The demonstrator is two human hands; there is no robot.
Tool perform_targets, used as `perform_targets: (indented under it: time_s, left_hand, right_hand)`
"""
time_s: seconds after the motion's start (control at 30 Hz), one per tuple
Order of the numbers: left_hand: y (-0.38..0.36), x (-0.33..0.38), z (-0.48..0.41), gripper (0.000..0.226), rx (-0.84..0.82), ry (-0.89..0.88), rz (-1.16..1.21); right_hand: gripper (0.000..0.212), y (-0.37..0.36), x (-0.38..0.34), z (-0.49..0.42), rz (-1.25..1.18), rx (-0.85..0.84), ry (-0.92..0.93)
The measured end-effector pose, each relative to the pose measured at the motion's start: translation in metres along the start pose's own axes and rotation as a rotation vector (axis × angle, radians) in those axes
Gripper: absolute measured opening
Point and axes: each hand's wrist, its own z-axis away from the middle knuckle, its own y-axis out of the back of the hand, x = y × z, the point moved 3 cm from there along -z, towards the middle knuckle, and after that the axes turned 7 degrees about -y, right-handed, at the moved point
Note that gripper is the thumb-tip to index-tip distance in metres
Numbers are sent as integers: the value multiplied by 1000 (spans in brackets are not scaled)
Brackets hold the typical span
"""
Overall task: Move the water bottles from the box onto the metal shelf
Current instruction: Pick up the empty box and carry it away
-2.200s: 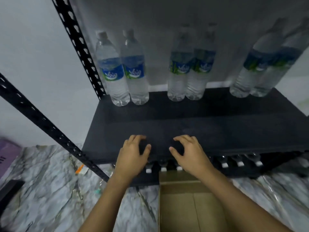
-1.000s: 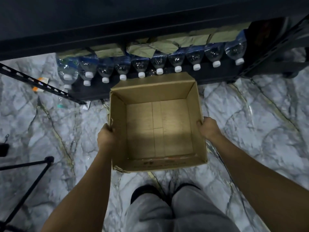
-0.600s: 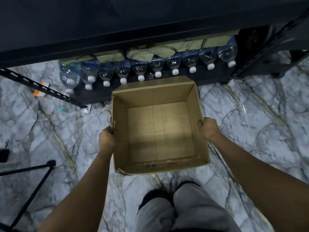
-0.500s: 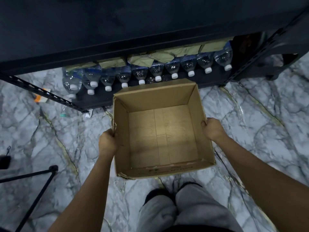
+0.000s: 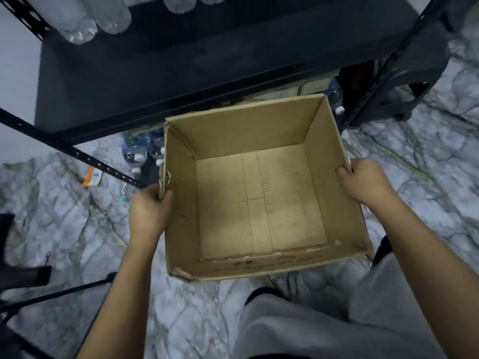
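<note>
An open cardboard box [image 5: 261,130] with nothing inside is held up in front of the black metal shelf [image 5: 181,60]. My left hand [image 5: 149,211] grips its left wall, thumb inside the rim. My right hand [image 5: 365,180] grips the right wall the same way. Bottoms of water bottles [image 5: 85,22] stand at the back of the upper shelf board. More bottles [image 5: 136,151] lie on the low shelf, caps toward me, mostly hidden behind the box; one [image 5: 335,97] shows at the right.
The shelf's perforated black upright [image 5: 383,73] runs down at right and a diagonal brace [image 5: 77,154] at left. Marble floor [image 5: 51,224] lies all around, with an orange scrap [image 5: 91,174] on it. A black tripod leg [image 5: 51,294] is lower left. My grey trousers [image 5: 298,325] are below the box.
With both hands I have lifted the box upward and toward me. It now covers most of the low-shelf bottles. The view has tilted up, showing the upper shelf board.
</note>
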Motion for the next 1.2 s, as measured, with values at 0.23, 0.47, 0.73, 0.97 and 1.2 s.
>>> perform_targets:
  time_s: [0.23, 0.47, 0.73, 0.97, 1.2]
  left_hand:
    - [17, 41, 58, 34, 25, 66, 11]
    - [68, 96, 118, 29, 32, 184, 50]
    - [200, 234, 156, 41, 10, 256, -22]
    - [257, 308, 160, 36, 25, 221, -56]
    - [241, 373, 147, 33, -71, 91, -8]
  right_hand:
    - [29, 56, 6, 24, 45, -13, 42]
    - [28, 137, -3, 66, 67, -45, 65]
    - [35, 275, -50, 131, 51, -106, 91]
    - [34, 361, -59, 160, 57, -124, 72]
    - [33, 418, -19, 167, -22, -25, -45]
